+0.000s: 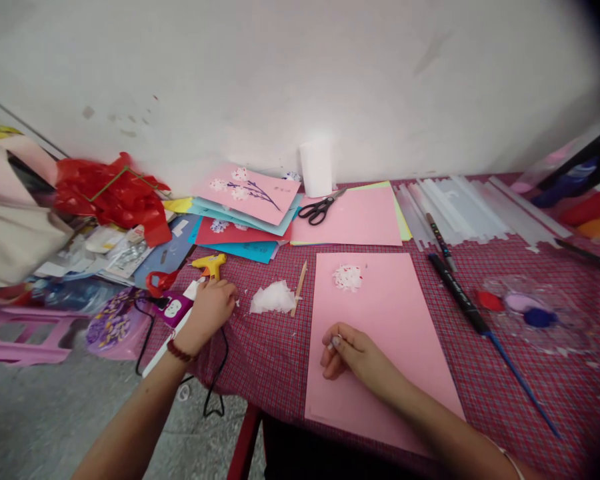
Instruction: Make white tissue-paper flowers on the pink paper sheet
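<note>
My left hand [214, 308] is closed at the handle of a yellow hot glue gun [211, 263], whose nozzle points left; the fingers partly hide the handle. Over the lower part of a pink sheet of paper [380, 300], my right hand [347, 352] is closed in a pinch. A small pale spot shows at its fingertips, too small to name. Near the sheet's top left sits a round cluster of white scraps with red specks [348, 277]. Between the hands lie a heap of thin white paper pieces [274, 297] and a wooden stick [300, 288].
Black scissors [317, 211] rest on more pink paper at the back, beside a stack of decorated cards [250, 195]. To the right are a black marker [457, 293], a blue brush [523, 383], a clear paint palette [545, 315] and several glue sticks [460, 210]. A black cable [221, 367] hangs off the table's left edge.
</note>
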`<state>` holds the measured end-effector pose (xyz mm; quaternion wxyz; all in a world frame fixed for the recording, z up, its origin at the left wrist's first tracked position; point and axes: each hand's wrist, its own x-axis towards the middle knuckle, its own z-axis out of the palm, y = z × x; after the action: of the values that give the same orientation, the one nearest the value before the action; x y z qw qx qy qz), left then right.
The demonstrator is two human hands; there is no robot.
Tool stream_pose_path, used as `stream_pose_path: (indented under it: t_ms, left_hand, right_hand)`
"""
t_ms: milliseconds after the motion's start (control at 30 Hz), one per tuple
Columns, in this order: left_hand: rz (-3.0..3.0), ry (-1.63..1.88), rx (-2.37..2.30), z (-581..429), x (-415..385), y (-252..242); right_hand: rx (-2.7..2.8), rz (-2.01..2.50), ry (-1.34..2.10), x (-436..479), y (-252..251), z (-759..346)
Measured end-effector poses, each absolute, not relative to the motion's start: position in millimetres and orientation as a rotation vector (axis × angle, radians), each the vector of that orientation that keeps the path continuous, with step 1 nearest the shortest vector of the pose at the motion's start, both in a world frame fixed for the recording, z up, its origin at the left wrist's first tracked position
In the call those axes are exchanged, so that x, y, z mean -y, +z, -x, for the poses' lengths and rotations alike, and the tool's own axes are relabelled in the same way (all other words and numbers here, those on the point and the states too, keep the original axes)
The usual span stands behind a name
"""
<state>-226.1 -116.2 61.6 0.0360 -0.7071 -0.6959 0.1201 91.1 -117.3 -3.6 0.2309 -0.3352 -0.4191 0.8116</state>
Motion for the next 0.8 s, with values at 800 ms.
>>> stream_pose_path:
  t_ms: [800]
  left_hand:
    - [2.19, 0.384, 2.259, 212.2, 77.7, 47.0]
  right_hand:
    - [1.08, 0.905, 2.252, 118.4, 1.8, -91.7]
